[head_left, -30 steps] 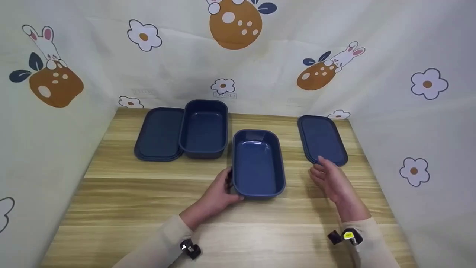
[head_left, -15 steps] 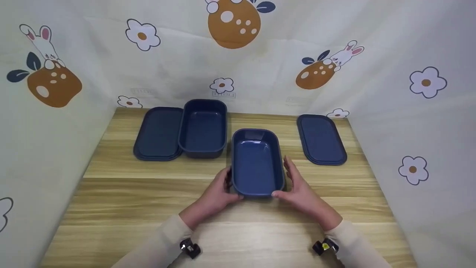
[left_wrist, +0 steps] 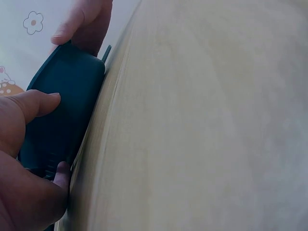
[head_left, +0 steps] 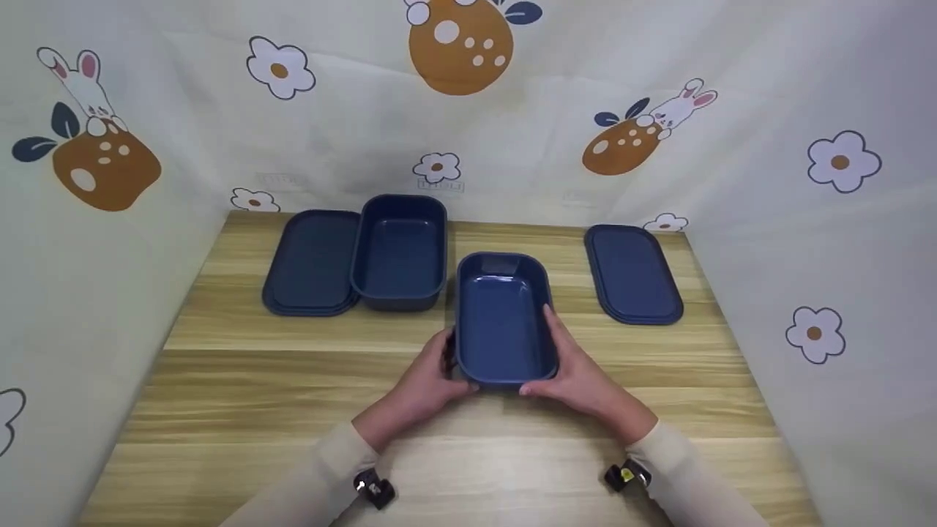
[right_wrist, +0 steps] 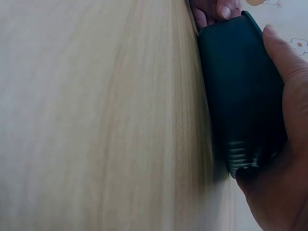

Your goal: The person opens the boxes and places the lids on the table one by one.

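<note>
A deep blue rectangular food container (head_left: 505, 329) with rounded corners sits upright and empty on the table, in the middle of the head view. My left hand (head_left: 421, 391) grips its near left corner, thumb along the front wall. At the opposite near corner my right hand (head_left: 582, 377) holds it, thumb on the front and fingers along the right side. The left wrist view has the container's near wall (left_wrist: 67, 86) with the left thumb laid on it. Fine ridges mark the container's side (right_wrist: 240, 82) in the right wrist view.
A second blue container (head_left: 400, 256) stands behind to the left, beside a flat blue lid (head_left: 315, 263). Another blue lid (head_left: 634, 274) lies at the right back. Patterned fabric (head_left: 351, 132) encloses the wooden table (head_left: 293, 380) at the back and sides.
My right hand has moved left from near the right lid and taken hold of the container's right near corner. The left hand keeps its grip, and the container stays in place.
</note>
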The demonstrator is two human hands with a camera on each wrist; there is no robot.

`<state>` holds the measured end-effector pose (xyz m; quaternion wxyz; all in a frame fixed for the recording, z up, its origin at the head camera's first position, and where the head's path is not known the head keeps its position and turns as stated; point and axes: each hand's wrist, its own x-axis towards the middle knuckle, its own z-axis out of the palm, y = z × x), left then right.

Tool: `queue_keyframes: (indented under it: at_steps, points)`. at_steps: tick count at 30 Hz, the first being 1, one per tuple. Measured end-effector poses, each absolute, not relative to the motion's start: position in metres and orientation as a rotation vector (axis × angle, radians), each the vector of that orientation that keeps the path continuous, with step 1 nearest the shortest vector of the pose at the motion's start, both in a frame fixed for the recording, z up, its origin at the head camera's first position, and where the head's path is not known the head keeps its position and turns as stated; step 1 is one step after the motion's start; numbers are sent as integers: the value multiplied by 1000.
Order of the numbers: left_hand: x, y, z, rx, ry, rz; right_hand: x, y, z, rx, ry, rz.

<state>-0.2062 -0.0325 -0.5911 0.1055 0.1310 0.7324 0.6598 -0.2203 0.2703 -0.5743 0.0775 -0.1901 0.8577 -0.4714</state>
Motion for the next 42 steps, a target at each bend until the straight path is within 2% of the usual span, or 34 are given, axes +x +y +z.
queue_keyframes:
  at_steps: [22,42]
  points:
    - [-205,-33,-588,382,2207,1890,-221,271,-578,-570,2613,-1458]
    - [-206,-33,-584,413,2223,1841,-229,283,-561,-512,2633,-1488]
